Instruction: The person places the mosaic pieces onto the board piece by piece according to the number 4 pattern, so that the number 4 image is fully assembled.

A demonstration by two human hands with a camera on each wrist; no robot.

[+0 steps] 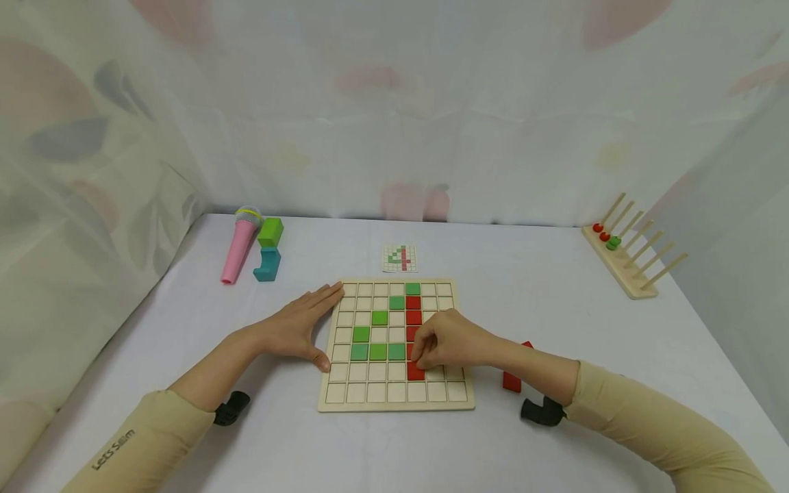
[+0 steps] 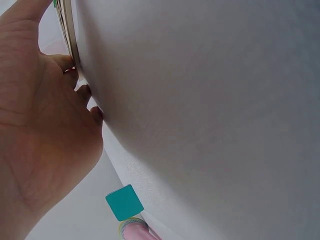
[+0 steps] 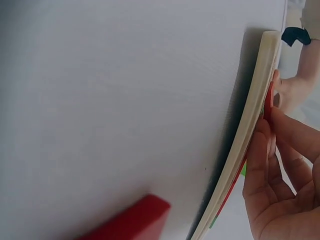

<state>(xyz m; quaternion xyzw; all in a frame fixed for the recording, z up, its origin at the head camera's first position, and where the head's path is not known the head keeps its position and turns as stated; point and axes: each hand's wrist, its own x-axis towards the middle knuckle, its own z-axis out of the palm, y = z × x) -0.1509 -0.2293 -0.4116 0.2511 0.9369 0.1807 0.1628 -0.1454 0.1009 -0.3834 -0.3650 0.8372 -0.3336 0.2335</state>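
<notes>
A pale wooden grid board (image 1: 377, 392) lies on the white table, with green tiles (image 1: 379, 318) in a stepped line and row and red tiles (image 1: 413, 317) in a column. At the lower end of that column my right hand (image 1: 455, 339) pinches a red tile (image 3: 268, 102) between thumb and fingers; it looks tilted in the right wrist view. My left hand (image 1: 294, 327) rests along the board's left edge, fingers and thumb spread and touching it. Just behind the board lies a small pattern card (image 1: 399, 259) showing a green and red grid figure.
Red pieces (image 1: 511, 381) lie right of the board, partly under my right forearm. At the back left are a pink toy microphone (image 1: 239, 250), a green block (image 1: 270, 233) and a teal block (image 1: 268, 265). A pegged wooden rack (image 1: 622, 267) stands at the right.
</notes>
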